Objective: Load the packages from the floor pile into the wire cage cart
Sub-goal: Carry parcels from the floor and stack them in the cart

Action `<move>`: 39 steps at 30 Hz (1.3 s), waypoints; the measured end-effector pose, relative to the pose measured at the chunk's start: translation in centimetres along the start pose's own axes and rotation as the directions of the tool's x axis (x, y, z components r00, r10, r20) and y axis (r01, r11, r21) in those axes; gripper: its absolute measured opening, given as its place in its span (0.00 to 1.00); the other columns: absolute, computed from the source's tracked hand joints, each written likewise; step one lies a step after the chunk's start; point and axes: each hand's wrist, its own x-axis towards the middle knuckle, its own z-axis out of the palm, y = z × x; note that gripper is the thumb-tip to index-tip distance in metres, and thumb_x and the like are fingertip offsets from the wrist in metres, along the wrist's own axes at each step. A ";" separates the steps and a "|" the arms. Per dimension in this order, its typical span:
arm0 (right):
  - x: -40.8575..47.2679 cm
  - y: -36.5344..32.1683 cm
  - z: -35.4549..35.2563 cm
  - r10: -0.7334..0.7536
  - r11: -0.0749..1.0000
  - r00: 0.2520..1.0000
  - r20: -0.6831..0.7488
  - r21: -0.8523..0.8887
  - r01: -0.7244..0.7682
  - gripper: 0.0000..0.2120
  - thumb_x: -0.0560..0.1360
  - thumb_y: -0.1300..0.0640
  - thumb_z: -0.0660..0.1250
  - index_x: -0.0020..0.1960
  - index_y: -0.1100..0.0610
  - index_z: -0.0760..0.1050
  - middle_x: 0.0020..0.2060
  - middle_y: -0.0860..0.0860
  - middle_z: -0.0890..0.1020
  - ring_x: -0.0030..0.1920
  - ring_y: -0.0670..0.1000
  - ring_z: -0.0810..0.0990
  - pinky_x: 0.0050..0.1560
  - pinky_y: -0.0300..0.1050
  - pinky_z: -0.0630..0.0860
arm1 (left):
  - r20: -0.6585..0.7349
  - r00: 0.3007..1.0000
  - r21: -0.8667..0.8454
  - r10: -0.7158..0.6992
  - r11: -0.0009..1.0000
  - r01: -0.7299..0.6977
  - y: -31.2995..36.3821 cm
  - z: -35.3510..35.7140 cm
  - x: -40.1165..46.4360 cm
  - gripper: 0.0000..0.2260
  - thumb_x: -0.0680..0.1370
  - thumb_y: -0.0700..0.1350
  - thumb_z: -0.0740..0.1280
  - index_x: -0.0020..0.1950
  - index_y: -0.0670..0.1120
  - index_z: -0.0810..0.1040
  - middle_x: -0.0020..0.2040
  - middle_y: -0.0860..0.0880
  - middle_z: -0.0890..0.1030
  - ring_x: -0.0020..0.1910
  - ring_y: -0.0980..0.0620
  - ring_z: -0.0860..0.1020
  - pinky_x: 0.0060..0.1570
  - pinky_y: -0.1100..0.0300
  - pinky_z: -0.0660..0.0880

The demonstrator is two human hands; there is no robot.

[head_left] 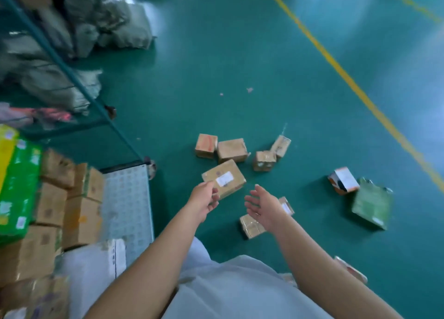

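Note:
My left hand (204, 200) grips a brown cardboard box with a white label (225, 178), held above the green floor. My right hand (263, 207) hovers open beside it, palm turned up, holding nothing. Below and beyond the hands several small taped cardboard boxes (231, 150) lie scattered on the floor, one (251, 226) right under my right wrist. A white and orange box (343, 180) and a green package (371, 203) lie farther right. The cart (127, 198) at the left shows a pale perforated floor and holds stacked brown boxes (81, 210) and a green and yellow carton (16, 186).
A teal cart frame bar (72, 74) runs diagonally at upper left, with grey woven sacks (108, 23) piled behind it. A yellow floor line (348, 81) crosses the upper right. White bagged parcels (96, 266) lie at the cart's near end.

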 end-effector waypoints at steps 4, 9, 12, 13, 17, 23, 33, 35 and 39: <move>0.9 0.4 -3.8 0.034 0.991 0.998 -0.052 0.129 -0.027 0.17 0.83 0.46 0.64 0.60 0.59 0.78 0.54 0.55 0.84 0.52 0.54 0.83 0.58 0.50 0.79 | 0.049 0.999 0.085 -0.005 0.996 0.001 -0.1 4.2 1.1 0.09 0.84 0.49 0.63 0.60 0.48 0.78 0.50 0.48 0.80 0.41 0.52 0.77 0.40 0.58 0.76; 2.1 -0.3 -6.3 0.071 0.967 0.993 -0.097 0.249 -0.044 0.15 0.83 0.46 0.64 0.58 0.59 0.78 0.55 0.55 0.84 0.53 0.54 0.83 0.49 0.48 0.78 | 0.081 0.996 0.185 -0.042 0.982 0.026 0.1 7.0 2.4 0.11 0.84 0.50 0.63 0.64 0.48 0.78 0.51 0.48 0.81 0.42 0.52 0.78 0.40 0.58 0.76; 3.8 -1.2 -6.6 0.097 0.955 0.989 -0.115 0.290 -0.060 0.15 0.84 0.47 0.63 0.57 0.58 0.78 0.55 0.55 0.84 0.54 0.55 0.83 0.49 0.47 0.78 | 0.081 0.995 0.217 -0.064 0.975 0.045 0.9 8.0 4.2 0.11 0.85 0.50 0.63 0.64 0.49 0.78 0.53 0.47 0.81 0.44 0.51 0.79 0.42 0.58 0.77; 4.2 -1.4 -6.4 0.102 0.954 0.987 -0.122 0.294 -0.062 0.15 0.84 0.46 0.63 0.57 0.58 0.78 0.55 0.55 0.84 0.53 0.54 0.83 0.48 0.47 0.79 | 0.078 0.995 0.221 -0.068 0.974 0.049 1.1 8.1 4.5 0.11 0.85 0.50 0.63 0.64 0.49 0.78 0.53 0.47 0.81 0.45 0.51 0.79 0.43 0.57 0.77; 7.2 -2.1 -4.7 0.159 0.949 0.976 -0.150 0.295 -0.110 0.16 0.83 0.46 0.64 0.58 0.59 0.78 0.53 0.55 0.85 0.49 0.54 0.83 0.46 0.46 0.79 | 0.059 0.990 0.230 -0.128 0.967 0.111 2.6 7.5 7.9 0.10 0.85 0.49 0.63 0.63 0.48 0.78 0.54 0.47 0.81 0.47 0.50 0.79 0.50 0.55 0.79; 12.5 -4.6 0.4 0.242 0.942 0.956 -0.166 0.274 -0.191 0.15 0.83 0.46 0.63 0.56 0.59 0.78 0.51 0.55 0.85 0.49 0.54 0.83 0.47 0.47 0.80 | 0.015 0.976 0.218 -0.215 0.954 0.207 6.9 4.9 14.7 0.05 0.85 0.47 0.63 0.53 0.48 0.77 0.53 0.46 0.80 0.49 0.48 0.78 0.58 0.51 0.78; 27.0 -11.4 8.9 0.302 0.953 0.933 -0.198 0.077 -0.292 0.14 0.83 0.48 0.63 0.62 0.56 0.77 0.55 0.54 0.84 0.53 0.53 0.83 0.53 0.47 0.81 | -0.057 0.952 0.367 -0.299 0.881 0.299 14.7 1.0 31.6 0.04 0.85 0.48 0.63 0.54 0.49 0.76 0.51 0.48 0.80 0.44 0.53 0.78 0.49 0.57 0.78; 29.5 -12.0 9.1 0.310 0.951 0.929 -0.205 0.048 -0.306 0.13 0.83 0.50 0.64 0.62 0.56 0.76 0.54 0.54 0.83 0.53 0.54 0.83 0.57 0.49 0.81 | -0.057 0.946 0.373 -0.318 0.873 0.316 15.1 0.9 34.4 0.04 0.85 0.48 0.63 0.54 0.49 0.76 0.51 0.49 0.80 0.45 0.52 0.78 0.52 0.56 0.78; 35.6 -11.9 9.0 0.339 0.933 0.913 -0.225 -0.042 -0.357 0.13 0.84 0.51 0.63 0.63 0.57 0.75 0.52 0.53 0.82 0.50 0.53 0.82 0.49 0.47 0.79 | -0.058 0.930 0.374 -0.363 0.856 0.357 14.3 0.7 40.0 0.04 0.85 0.48 0.63 0.51 0.51 0.75 0.52 0.49 0.80 0.47 0.51 0.78 0.56 0.55 0.78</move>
